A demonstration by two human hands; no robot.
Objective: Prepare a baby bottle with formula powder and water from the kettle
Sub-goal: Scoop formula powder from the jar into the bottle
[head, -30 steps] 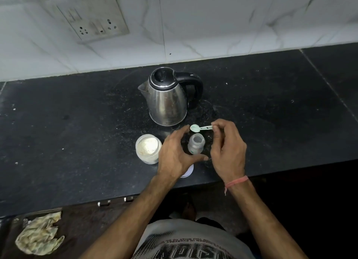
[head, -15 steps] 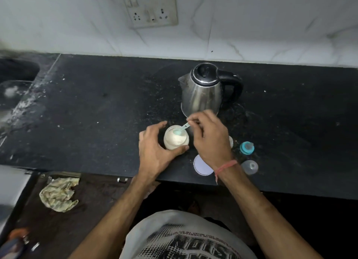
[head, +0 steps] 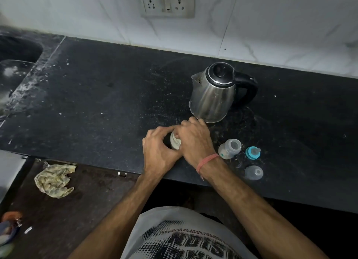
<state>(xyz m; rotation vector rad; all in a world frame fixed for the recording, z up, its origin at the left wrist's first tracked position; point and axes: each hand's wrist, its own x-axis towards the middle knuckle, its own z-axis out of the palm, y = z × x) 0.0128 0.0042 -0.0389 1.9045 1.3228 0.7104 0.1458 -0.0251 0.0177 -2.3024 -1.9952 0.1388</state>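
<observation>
Both hands are down on the jar [head: 175,143] near the front edge of the counter [head: 96,103]. Left hand [head: 158,152] wraps its side, fingers curled round it, thumb across the front. Right hand [head: 195,140] sits over the mouth, fingers bunched together on top; whether they pinch a scoop or a lid, I cannot tell, the hand covers it. My read: this is the powder step, either digging out formula or closing up the jar. Bottle [head: 229,149] stands open and upright just right of the right wrist, close to the front edge, with nobody touching it. Teal teat ring [head: 252,152] lies just beyond it to the right, and a clear cap [head: 254,172] sits nearer the front edge. Kettle [head: 213,96] waits behind the hands, toward the back of the counter, lid shut, spout left, handle right. How much powder is in the bottle cannot be made out from up here. Next move, as I judge it: if powder is coming, the right hand must lift level and travel right to that narrow mouth without spilling; if powder is done, it calls for the right hand to take the kettle handle and pour slowly while the left steadies the bottle.
</observation>
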